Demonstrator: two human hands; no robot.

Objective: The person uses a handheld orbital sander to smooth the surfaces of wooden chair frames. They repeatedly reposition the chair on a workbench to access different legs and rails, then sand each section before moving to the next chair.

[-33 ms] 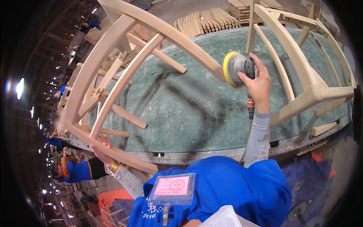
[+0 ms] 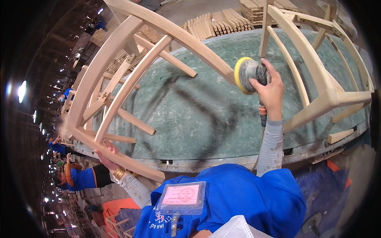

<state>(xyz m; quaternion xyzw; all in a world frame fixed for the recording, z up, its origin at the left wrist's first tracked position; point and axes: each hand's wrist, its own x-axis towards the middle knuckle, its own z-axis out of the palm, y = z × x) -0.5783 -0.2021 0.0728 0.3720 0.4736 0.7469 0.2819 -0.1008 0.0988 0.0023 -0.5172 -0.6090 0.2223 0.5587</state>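
My right hand (image 2: 271, 92) is wrapped round a grey and black orbital sander (image 2: 251, 73) with a yellow pad, its hose hanging down past my wrist. The pad faces left, right at the end of a long leg of a pale wooden chair frame (image 2: 186, 33); whether they touch I cannot tell. That frame lies tipped on its side on the left part of the table. Low on the left, my left hand (image 2: 108, 155) grips the frame's near leg (image 2: 133, 166), its fingers partly hidden behind the wood.
A second chair frame (image 2: 317, 67) stands on the right of the green worktable (image 2: 186, 131). A loose wood offcut (image 2: 340, 136) lies near the right edge. Stacked wooden parts (image 2: 217, 23) are beyond the table. Another person in blue (image 2: 83, 177) is at far left.
The sander and my right hand have shifted very slightly down toward me. My left hand and the chair frame are practically still.
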